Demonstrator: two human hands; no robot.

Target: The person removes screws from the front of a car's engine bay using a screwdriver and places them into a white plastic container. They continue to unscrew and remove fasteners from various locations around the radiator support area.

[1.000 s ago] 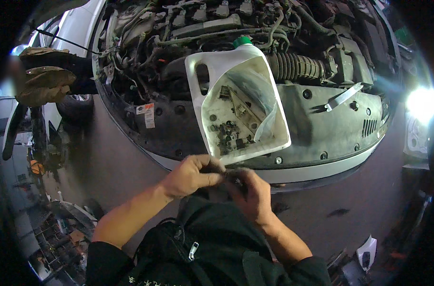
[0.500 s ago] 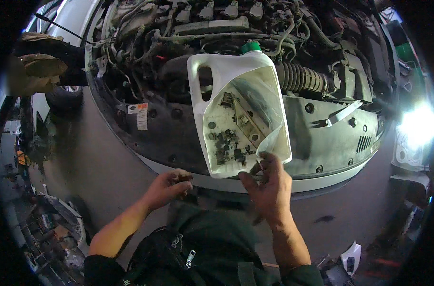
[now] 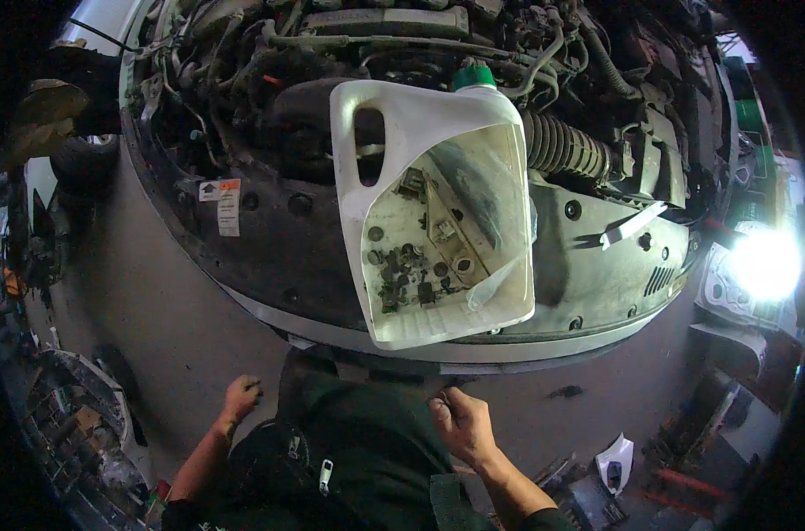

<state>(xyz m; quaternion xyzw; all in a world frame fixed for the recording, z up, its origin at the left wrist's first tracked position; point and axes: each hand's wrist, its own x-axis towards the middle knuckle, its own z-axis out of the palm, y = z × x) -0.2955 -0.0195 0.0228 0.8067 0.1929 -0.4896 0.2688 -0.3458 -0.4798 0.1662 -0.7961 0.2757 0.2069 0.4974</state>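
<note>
A white plastic jug (image 3: pixel 429 111) with a green cap (image 3: pixel 473 76) lies on the front of the open engine bay, one side cut away. Inside it are several small dark clips and fasteners (image 3: pixel 407 274) and a flat metal bracket (image 3: pixel 460 234). My right hand (image 3: pixel 463 423) is below the jug and apart from it, its fingers curled with thumb against forefinger. Further left, my left hand (image 3: pixel 241 398) is also closed, beyond the car's front edge. What either hand holds, if anything, is too small to make out.
The engine bay (image 3: pixel 385 44) spans the top, with a ribbed air hose (image 3: pixel 566 146) and a pale strip (image 3: pixel 632 226) on the front cover (image 3: pixel 279 257). Car parts (image 3: pixel 84 425) lie on the floor at left and a white trim piece (image 3: pixel 615 462) at lower right. A bright lamp (image 3: pixel 765 265) shines at right.
Both hands have drawn back toward my body; the right one has left the jug's lower edge. The view has shifted slightly, and the jug still rests on the car.
</note>
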